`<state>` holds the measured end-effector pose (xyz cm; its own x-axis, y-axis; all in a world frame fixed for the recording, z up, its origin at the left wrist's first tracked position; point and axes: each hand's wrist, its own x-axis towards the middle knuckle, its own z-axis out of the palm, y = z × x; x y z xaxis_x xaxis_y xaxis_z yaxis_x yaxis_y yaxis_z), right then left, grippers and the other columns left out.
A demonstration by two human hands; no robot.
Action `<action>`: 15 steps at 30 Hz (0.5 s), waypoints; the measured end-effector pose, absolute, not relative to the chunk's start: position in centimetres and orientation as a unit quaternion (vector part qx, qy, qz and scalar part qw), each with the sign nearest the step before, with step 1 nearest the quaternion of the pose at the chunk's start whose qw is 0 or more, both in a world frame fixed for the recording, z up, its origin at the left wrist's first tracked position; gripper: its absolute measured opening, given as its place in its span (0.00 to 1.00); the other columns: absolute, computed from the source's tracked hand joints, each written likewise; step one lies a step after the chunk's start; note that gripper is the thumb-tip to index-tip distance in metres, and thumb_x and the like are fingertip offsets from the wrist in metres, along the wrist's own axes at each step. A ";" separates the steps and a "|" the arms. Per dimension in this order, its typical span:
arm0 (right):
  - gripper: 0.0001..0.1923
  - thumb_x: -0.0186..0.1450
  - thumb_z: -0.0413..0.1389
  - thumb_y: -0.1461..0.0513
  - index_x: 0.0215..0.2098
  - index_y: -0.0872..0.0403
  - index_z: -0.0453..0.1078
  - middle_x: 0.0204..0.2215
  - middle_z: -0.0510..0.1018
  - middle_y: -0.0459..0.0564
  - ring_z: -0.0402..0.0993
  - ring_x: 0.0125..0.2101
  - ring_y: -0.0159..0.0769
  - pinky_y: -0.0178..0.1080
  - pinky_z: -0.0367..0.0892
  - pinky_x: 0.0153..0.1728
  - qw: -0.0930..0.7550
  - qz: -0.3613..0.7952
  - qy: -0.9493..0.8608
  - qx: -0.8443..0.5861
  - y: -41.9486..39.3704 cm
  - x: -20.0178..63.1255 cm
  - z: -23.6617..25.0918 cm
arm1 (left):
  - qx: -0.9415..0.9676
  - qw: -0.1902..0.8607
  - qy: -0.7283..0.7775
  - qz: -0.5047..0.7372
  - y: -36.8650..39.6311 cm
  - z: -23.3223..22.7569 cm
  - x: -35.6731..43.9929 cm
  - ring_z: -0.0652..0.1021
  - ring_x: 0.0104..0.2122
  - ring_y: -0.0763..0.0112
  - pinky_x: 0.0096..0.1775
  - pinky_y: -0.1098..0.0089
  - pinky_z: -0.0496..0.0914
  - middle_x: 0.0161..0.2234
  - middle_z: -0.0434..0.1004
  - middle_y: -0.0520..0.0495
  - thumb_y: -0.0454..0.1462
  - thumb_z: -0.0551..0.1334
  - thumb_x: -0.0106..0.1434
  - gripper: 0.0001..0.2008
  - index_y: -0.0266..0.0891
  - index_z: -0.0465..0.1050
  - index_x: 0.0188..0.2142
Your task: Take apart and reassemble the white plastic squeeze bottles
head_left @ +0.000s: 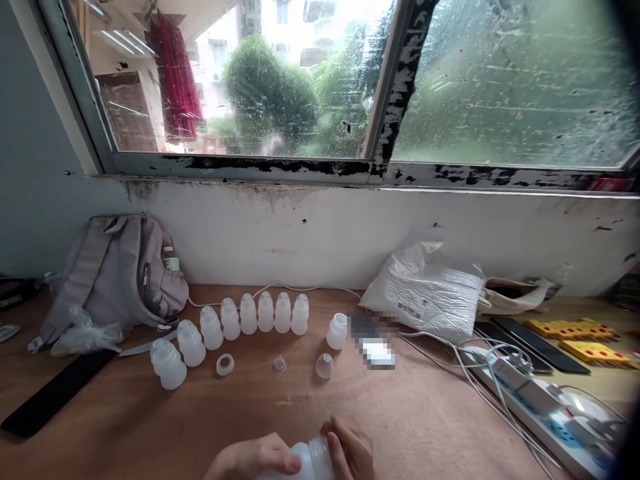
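A wooden table [125, 427] is seen bearing a curved row of white plastic bottles [235, 327], a grey backpack [117, 273], a white bag [425, 290], a power strip [545, 407] and what may be phones [530, 343].

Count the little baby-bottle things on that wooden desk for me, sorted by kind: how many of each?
Capped translucent white plastic bottles in the curved row: 8
Open bottle standing alone: 1
Bottle held between left hand and right hand, the held bottle: 1
Loose white screw ring: 1
Loose clear teat: 1
Loose clear dome cap: 1
Total: 13
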<state>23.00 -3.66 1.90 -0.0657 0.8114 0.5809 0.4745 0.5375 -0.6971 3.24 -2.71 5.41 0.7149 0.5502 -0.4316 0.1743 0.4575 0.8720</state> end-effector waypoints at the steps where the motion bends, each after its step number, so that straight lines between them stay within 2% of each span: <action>1: 0.16 0.60 0.45 0.55 0.21 0.50 0.67 0.16 0.68 0.49 0.66 0.19 0.36 0.38 0.62 0.23 0.504 0.162 -0.722 -0.445 -3.7 23.1 2.0 | 0.495 0.782 0.360 0.121 -2.8 5.2 3.3 0.64 0.19 0.77 0.23 0.75 0.61 0.18 0.63 0.52 0.47 0.59 0.52 0.17 0.32 0.69 0.25; 5: 0.15 0.61 0.44 0.57 0.21 0.51 0.65 0.15 0.67 0.48 0.65 0.18 0.35 0.37 0.61 0.22 0.483 0.149 -0.755 -0.418 -3.3 23.3 2.3 | 0.473 0.789 0.373 0.124 -3.5 4.7 3.3 0.68 0.21 0.73 0.22 0.73 0.63 0.21 0.67 0.48 0.48 0.56 0.54 0.18 0.33 0.70 0.27; 8: 0.14 0.61 0.42 0.61 0.21 0.53 0.63 0.14 0.65 0.46 0.63 0.16 0.32 0.35 0.58 0.20 0.472 0.133 -0.771 -0.406 -2.8 23.3 2.4 | 0.458 0.797 0.373 0.125 -3.5 4.6 3.2 0.69 0.21 0.74 0.22 0.74 0.64 0.23 0.69 0.47 0.48 0.53 0.56 0.19 0.33 0.71 0.30; 12: 0.13 0.61 0.42 0.62 0.21 0.54 0.61 0.14 0.64 0.45 0.61 0.15 0.30 0.33 0.56 0.19 0.461 0.114 -0.779 -0.409 -2.2 23.2 2.2 | 0.461 0.819 0.326 0.109 -2.3 3.9 3.3 0.69 0.19 0.78 0.22 0.77 0.62 0.21 0.70 0.50 0.40 0.62 0.47 0.13 0.32 0.72 0.30; 15: 0.12 0.60 0.42 0.63 0.21 0.54 0.61 0.14 0.63 0.44 0.60 0.15 0.29 0.33 0.55 0.19 0.471 0.105 -0.781 -0.397 -2.0 23.3 2.2 | 0.457 0.829 0.307 0.100 -1.5 3.3 3.5 0.69 0.18 0.77 0.20 0.78 0.62 0.19 0.71 0.51 0.35 0.62 0.43 0.11 0.32 0.72 0.29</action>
<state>23.27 -2.00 2.18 -0.2420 0.7189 0.6516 0.5203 0.6630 -0.5382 3.48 -1.51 3.25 0.7909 0.4472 -0.4177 0.1144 0.5625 0.8189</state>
